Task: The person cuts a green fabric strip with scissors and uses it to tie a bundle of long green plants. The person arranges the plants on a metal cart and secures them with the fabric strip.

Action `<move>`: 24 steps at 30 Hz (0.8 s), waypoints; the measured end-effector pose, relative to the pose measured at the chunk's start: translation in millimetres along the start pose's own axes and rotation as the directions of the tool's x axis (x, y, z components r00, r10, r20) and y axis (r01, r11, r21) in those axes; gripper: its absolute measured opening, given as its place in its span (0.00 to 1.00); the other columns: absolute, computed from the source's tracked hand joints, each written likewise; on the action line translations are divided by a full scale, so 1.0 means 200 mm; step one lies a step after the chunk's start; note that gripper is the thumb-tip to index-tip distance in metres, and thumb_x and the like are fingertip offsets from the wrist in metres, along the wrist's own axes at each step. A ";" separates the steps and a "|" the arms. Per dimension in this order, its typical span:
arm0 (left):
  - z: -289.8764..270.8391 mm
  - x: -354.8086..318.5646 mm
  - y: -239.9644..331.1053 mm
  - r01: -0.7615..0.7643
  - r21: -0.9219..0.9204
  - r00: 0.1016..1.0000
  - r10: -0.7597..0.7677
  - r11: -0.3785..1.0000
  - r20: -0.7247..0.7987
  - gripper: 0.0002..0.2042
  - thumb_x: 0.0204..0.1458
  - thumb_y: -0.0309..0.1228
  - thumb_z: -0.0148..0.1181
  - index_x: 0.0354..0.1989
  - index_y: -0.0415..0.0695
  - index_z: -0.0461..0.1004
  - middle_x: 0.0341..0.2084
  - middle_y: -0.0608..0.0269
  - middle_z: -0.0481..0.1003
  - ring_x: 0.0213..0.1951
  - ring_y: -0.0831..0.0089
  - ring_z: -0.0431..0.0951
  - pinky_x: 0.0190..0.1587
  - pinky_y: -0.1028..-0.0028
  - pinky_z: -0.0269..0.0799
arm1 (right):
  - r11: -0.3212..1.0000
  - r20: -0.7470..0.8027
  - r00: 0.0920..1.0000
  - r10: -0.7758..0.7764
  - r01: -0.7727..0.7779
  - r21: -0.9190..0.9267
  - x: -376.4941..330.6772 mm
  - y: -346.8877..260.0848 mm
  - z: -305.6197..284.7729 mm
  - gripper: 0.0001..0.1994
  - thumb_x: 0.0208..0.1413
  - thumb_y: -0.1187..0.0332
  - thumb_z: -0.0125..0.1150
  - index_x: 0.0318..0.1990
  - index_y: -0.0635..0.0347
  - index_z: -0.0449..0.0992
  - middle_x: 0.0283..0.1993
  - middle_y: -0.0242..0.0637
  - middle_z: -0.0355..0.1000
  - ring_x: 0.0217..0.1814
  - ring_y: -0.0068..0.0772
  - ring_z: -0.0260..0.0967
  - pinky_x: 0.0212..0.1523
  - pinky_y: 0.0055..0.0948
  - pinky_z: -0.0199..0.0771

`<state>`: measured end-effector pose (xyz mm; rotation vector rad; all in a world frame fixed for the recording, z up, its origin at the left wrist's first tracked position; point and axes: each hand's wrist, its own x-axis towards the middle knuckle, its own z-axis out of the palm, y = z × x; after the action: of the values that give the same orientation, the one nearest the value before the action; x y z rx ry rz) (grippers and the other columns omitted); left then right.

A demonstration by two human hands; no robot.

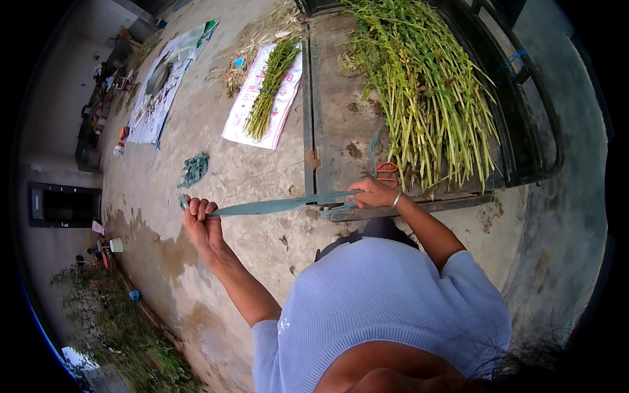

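A long strip of thin green material (268,206), cloth or netting, stretches between my two hands. My left hand (202,224) is closed on its left end, with a short tail showing past the fingers. At the other end my right hand (373,194), with a bracelet at the wrist, is closed on the strip by the edge of the cart bed. Right beside it show the red handles of scissors (388,173); I cannot tell whether the hand holds them. A small dark piece shows under the strip near my right fingers, and loose green ends hang there.
Green stalks (432,111) lie piled on the metal cart bed (334,85). To its left, a tied stalk bundle (270,92) rests on a white sack (239,122). Crumpled green material (194,169) and a spread sheet (154,108) lie on the concrete. Plants (131,334) grow at lower left.
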<state>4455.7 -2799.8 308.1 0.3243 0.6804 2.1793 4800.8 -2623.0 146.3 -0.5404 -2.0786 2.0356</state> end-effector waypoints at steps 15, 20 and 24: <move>-1.21 -0.31 0.50 -0.248 -0.378 0.827 -0.008 0.892 -0.562 0.07 0.56 0.24 0.40 0.26 0.43 0.62 0.09 0.71 0.50 0.11 0.79 0.48 0.17 0.78 0.50 | 0.940 0.313 0.946 0.088 -0.183 0.288 0.12 -0.44 -0.54 0.15 0.58 0.60 0.50 0.26 0.63 0.66 0.14 0.25 0.55 0.14 0.15 0.53 0.21 0.24 0.67; -1.45 -0.55 0.74 -0.320 -0.259 0.761 0.085 0.911 -0.643 0.08 0.58 0.27 0.38 0.26 0.43 0.62 0.10 0.71 0.50 0.11 0.80 0.48 0.17 0.79 0.51 | 0.903 0.347 0.921 0.175 -0.291 0.317 0.15 -0.46 -0.63 0.14 0.58 0.61 0.50 0.26 0.62 0.65 0.13 0.22 0.51 0.12 0.13 0.47 0.12 0.18 0.50; -1.42 -0.57 0.66 -0.255 -0.161 0.774 0.101 0.954 -0.626 0.10 0.59 0.31 0.38 0.29 0.42 0.63 0.12 0.70 0.54 0.13 0.79 0.51 0.18 0.79 0.53 | 0.858 0.259 0.956 0.140 -0.247 0.451 0.16 -0.51 -0.60 0.13 0.59 0.62 0.49 0.26 0.60 0.65 0.14 0.19 0.47 0.13 0.11 0.42 0.11 0.15 0.39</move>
<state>4319.8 -3058.7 149.7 -0.4997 0.7393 2.5351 4804.0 -2499.1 249.2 -0.4675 -1.5597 2.7181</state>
